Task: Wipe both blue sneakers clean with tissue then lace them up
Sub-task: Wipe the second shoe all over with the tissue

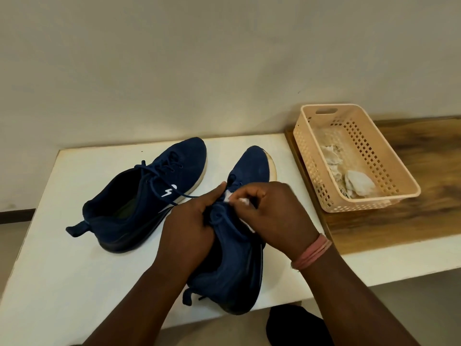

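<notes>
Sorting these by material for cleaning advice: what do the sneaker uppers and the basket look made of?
The left sneaker and the held sneaker look like matte navy knit or mesh fabric, soft and creasing, with pale, probably rubber or foam, soles. The basket looks like smooth moulded peach plastic, given its perforated grid walls.

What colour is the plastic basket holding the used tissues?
The basket is a pale peach or beige, with perforated sides; it shows clearly in the head view.

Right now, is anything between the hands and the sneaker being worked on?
Only the tissue, pinched by the right hand against the near sneaker. The left hand grips that sneaker directly.
</notes>
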